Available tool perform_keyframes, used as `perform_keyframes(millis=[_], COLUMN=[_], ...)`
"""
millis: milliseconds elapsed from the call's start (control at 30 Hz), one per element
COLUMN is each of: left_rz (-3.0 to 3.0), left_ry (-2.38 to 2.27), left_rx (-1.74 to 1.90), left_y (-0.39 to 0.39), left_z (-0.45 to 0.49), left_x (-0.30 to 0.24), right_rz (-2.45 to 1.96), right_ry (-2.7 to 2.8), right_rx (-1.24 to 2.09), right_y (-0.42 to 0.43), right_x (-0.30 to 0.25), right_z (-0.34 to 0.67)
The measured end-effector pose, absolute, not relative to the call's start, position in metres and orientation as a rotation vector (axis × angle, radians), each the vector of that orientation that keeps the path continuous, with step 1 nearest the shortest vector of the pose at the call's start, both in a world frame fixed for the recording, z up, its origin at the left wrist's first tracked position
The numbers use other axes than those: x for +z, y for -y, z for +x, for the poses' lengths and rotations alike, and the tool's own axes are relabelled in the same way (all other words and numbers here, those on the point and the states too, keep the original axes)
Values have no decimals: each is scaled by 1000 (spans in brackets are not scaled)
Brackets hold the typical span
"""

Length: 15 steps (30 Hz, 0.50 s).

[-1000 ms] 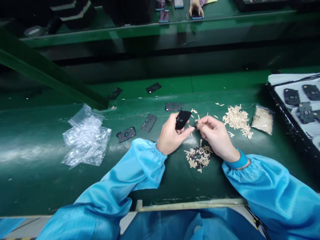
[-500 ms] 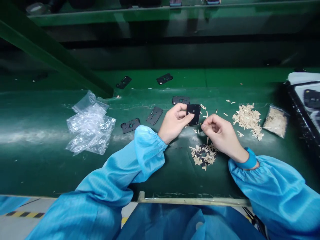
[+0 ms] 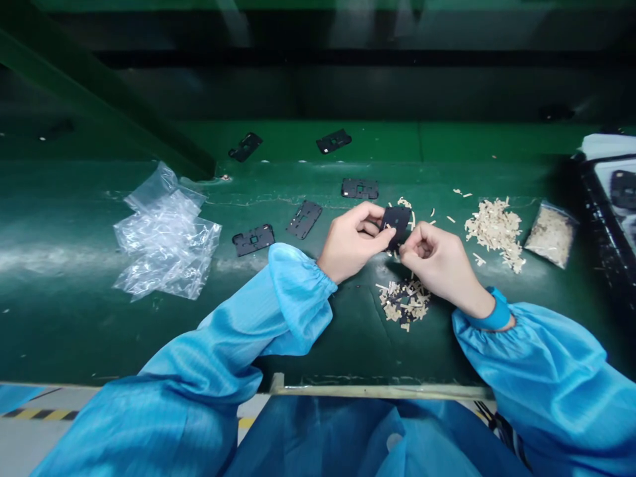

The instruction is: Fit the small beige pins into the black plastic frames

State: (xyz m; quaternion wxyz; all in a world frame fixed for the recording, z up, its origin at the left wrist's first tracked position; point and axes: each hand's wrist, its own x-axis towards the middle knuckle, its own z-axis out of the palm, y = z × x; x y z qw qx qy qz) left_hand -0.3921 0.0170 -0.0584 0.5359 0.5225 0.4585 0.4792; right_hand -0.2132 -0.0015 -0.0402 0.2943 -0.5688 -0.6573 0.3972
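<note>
My left hand (image 3: 355, 242) grips a flat black plastic plate (image 3: 396, 224) between thumb and fingers, raised over the green bench. At the plate's lower right edge, my right hand (image 3: 437, 258) is closed in a pinch; anything between its fingertips is too small to make out. Beneath the hands lies a mixed pile of beige and black small pieces (image 3: 405, 303). A larger heap of beige strips (image 3: 494, 228) is to the right of my right hand. Several more black plastic plates, such as one behind my hands (image 3: 360, 188) and one at the left (image 3: 253, 240), rest on the bench.
Clear plastic bags (image 3: 171, 238) are heaped on the left. A filled clear bag (image 3: 551, 235) lies at the right, beside a black-edged tray (image 3: 593, 199). A green slanted post (image 3: 114, 99) rises at the back left. The bench's front edge (image 3: 377, 391) runs before my body.
My right fingertips have come up to the plate's lower right edge, where a gap was before. My left hand has moved slightly right with the plate. The camera view has tilted a little downward.
</note>
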Motion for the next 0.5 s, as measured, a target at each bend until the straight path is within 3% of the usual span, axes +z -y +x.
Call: perform_keyframes(millis=[500], left_rz=[1291], left_ry=[-1111], left_rx=[1178], left_y=[-16], left_z=[-391], left_x=[-57], right_rz=[-1532], right_ry=[1729], right_rx=[1145], right_y=[0], right_x=[-39], right_z=[-214])
